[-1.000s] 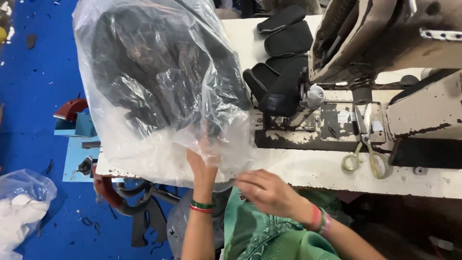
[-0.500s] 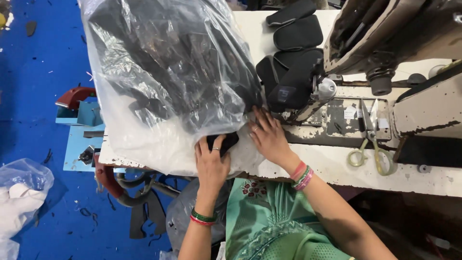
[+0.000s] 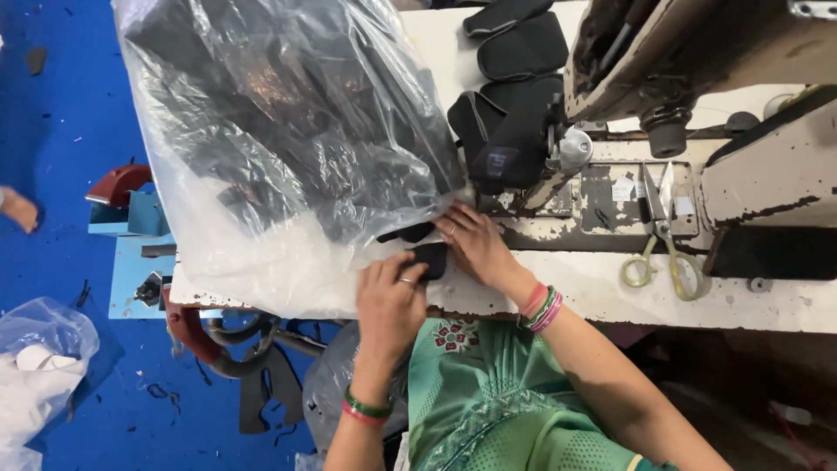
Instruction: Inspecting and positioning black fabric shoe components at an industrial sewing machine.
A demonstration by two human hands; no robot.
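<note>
- The left hand (image 3: 390,296) is held palm down, its forearm rising straight up from the lower edge of the view, a ring worn on one finger and green and red bangles at the wrist
- The right hand (image 3: 475,244) is laid flat, fingers (image 3: 451,218) spread and pointed up-left, the forearm slanting in from the lower right, bangles at the wrist
- Both hands are set just beside each other, thumbs nearly meeting

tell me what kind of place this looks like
Most likely a stitching workshop, perhaps for footwear or padded goods. An industrial sewing machine stands on a worn white table, scissors lie beside it, and a clear plastic bag holds black cut pieces.
</note>
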